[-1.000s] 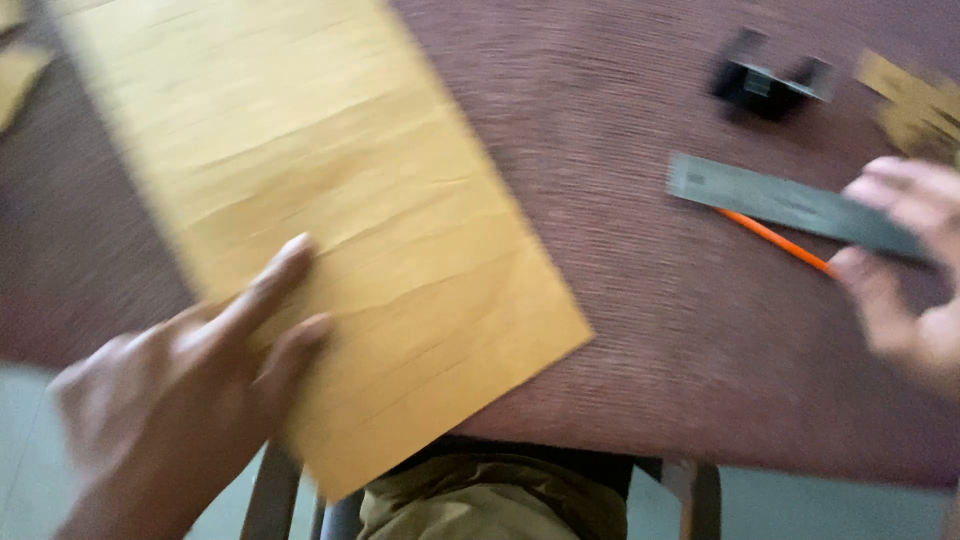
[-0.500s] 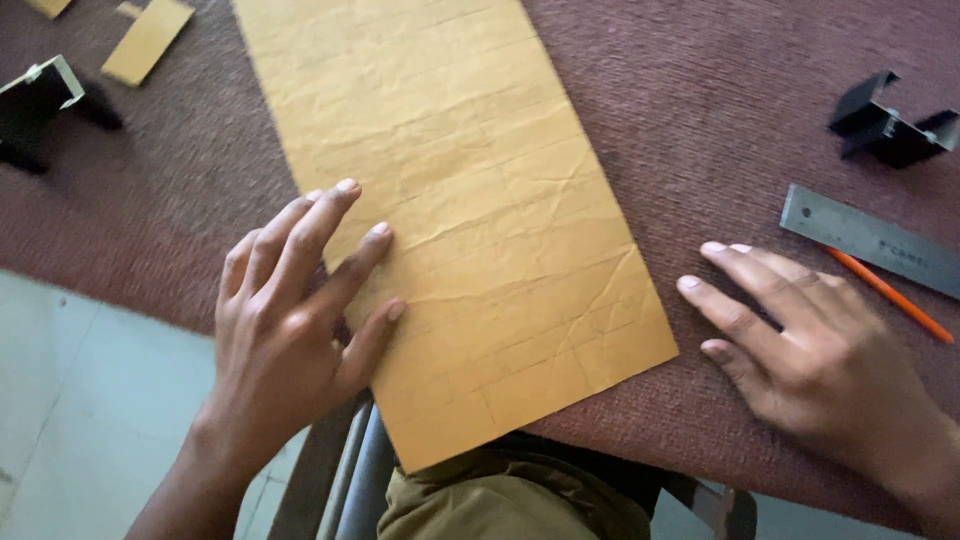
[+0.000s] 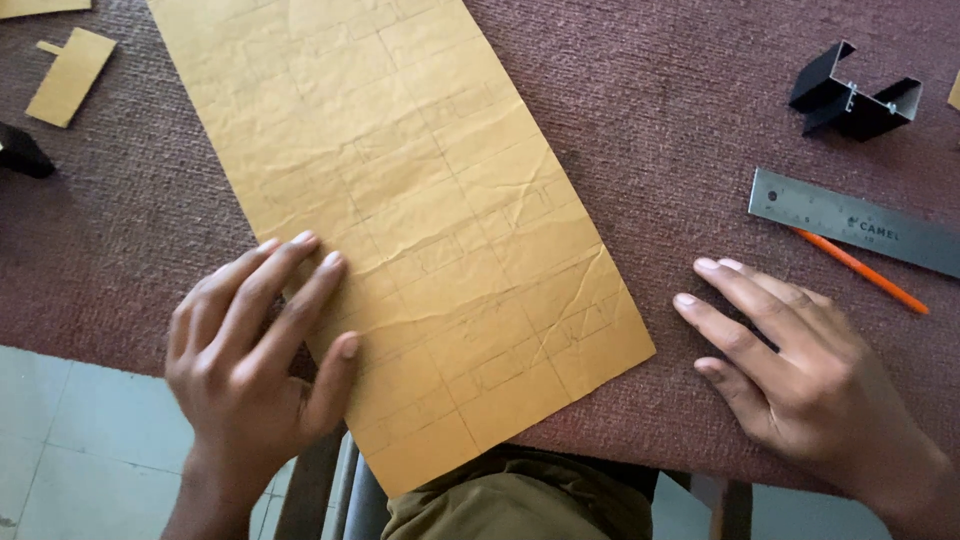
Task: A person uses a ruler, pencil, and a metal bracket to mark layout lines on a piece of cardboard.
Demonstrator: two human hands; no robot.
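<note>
the left hand [image 3: 255, 350] lies spread flat, pressing the creased yellow paper [image 3: 400, 200]. the right hand [image 3: 800, 370] rests spread on the worktop [image 3: 680, 120], ruler [image 3: 850, 220] at its one o'clock. faint grid lines are drawn; nothing is cut.

packages: none in view
labels: none in view
signs: none in view
screens: none in view
scene: only loose flat things and small tools lie on the brown cloth-covered table, none of them a wrapper, tag or display
</note>
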